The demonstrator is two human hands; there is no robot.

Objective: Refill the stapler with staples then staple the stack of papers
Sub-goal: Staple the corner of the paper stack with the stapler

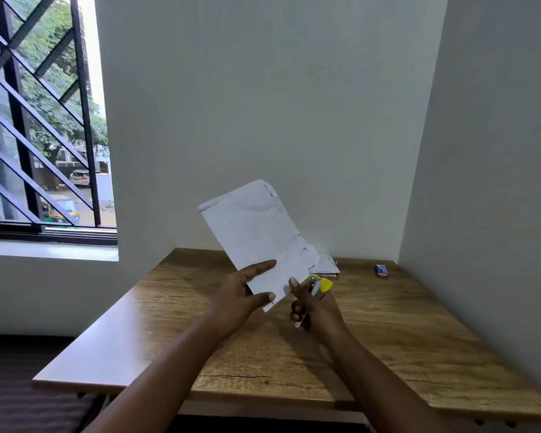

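My left hand [244,292] holds a white stack of papers [256,235] upright above the table, thumb on the front near its lower corner and fingers behind it. Beside that corner, my right hand [313,307] grips a small yellow and metal stapler [319,285]. The stapler's mouth sits close to the papers' lower right corner; whether it touches them I cannot tell. More white papers [327,265] lie on the table behind the held stack, partly hidden by it.
A wooden table [388,332] stands in a corner between two pale walls. A small blue staple box [381,270] lies at the back right of the table. A barred window [41,120] is on the left.
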